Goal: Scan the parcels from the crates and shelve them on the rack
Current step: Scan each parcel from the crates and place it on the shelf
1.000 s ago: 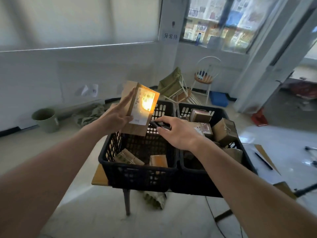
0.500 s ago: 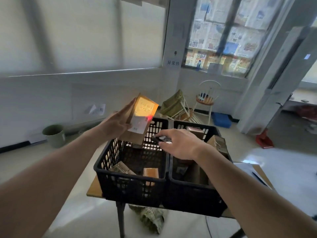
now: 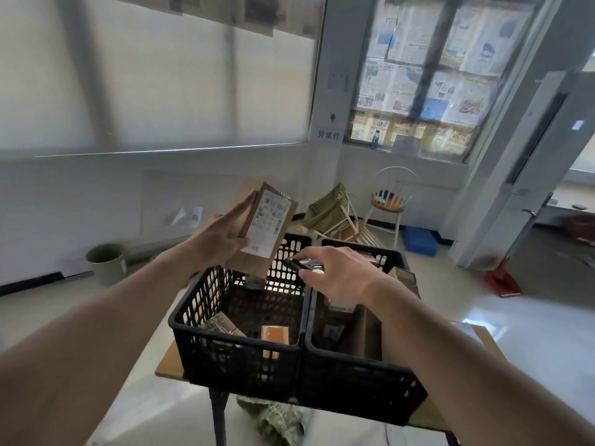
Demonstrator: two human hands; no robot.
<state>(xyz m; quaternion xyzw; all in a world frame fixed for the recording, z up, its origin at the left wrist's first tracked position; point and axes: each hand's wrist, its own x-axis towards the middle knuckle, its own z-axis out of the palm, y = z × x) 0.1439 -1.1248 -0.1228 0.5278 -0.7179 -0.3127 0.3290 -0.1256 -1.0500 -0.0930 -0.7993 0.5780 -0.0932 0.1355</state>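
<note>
- A green bucket is seen on the floor by the wall, far left.
- A flat cardboard parcel is held up above the left crate by the left hand, thumb on its labelled face, fingers behind.
- Two small parcels are seen lying inside the left crate.
- A dark scanner is gripped by the right hand, just beside the raised parcel's lower edge; the hands are kept apart.
- More boxes are held in the right crate, which touches the left one on a wooden table.
</note>
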